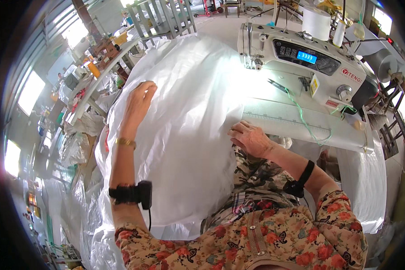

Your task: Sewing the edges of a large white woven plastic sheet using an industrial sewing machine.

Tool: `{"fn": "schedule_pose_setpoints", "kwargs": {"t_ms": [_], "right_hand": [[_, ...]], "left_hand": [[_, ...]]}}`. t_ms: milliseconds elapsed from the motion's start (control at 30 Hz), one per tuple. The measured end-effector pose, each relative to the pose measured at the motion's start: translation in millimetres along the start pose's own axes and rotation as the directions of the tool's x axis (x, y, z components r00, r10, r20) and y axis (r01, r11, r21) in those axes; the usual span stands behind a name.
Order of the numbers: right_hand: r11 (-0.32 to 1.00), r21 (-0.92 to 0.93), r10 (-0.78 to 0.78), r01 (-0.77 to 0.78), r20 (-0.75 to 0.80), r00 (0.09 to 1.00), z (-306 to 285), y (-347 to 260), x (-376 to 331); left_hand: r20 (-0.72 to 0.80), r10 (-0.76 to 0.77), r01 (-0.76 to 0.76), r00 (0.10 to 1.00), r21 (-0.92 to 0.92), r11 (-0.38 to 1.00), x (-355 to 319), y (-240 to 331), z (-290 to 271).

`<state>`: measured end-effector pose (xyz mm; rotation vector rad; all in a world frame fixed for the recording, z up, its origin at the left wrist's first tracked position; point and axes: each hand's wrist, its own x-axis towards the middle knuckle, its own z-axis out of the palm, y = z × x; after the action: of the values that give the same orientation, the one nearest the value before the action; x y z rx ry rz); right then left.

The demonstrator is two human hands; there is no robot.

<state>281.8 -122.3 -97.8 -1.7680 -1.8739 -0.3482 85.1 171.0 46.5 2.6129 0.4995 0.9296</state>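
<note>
A large sheet of white plastic fabric (pixel 189 112) covers the sewing table and spills into my lap. My left hand (pixel 138 101) lies flat on its far left side, fingers stretched out. At the sheet's near right edge, close to the table's front, my right hand (pixel 249 138) presses down with its fingers curled over the fabric. A white industrial sewing machine (pixel 310 63) stands at the right, its needle end (pixel 252 60) just beyond the fabric.
A green thread (pixel 308 123) trails across the white table top (pixel 301 126) beside a ruler strip. White thread cones (pixel 317 22) stand behind the machine. Cluttered shelves (pixel 94 67) and plastic bags (pixel 76 148) line the left side.
</note>
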Motion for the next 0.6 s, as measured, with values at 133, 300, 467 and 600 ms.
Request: {"fn": "schedule_pose_setpoints", "kwargs": {"t_ms": [133,300,467,600], "right_hand": [[0.995,0.083,-0.076,0.062,0.177,0.981,-13.7,3.0,6.6],[0.983,0.024,-0.186,0.184,0.188,0.964,-24.1,29.0,21.5],[0.978,0.194,-0.103,0.074,0.146,0.984,-28.8,51.4,21.0],[0.978,0.163,-0.144,0.126,0.097,0.985,-29.0,41.1,20.3]], "left_hand": [[-0.04,0.003,-0.005,0.999,-0.036,0.999,35.3,-16.2,48.3],[-0.088,-0.074,0.101,0.993,0.361,0.927,60.9,-7.1,111.5],[0.131,-0.357,0.288,0.925,0.374,0.882,62.4,-14.9,149.0],[0.197,-0.393,0.286,0.898,0.417,0.863,53.6,-41.3,155.0]]}}
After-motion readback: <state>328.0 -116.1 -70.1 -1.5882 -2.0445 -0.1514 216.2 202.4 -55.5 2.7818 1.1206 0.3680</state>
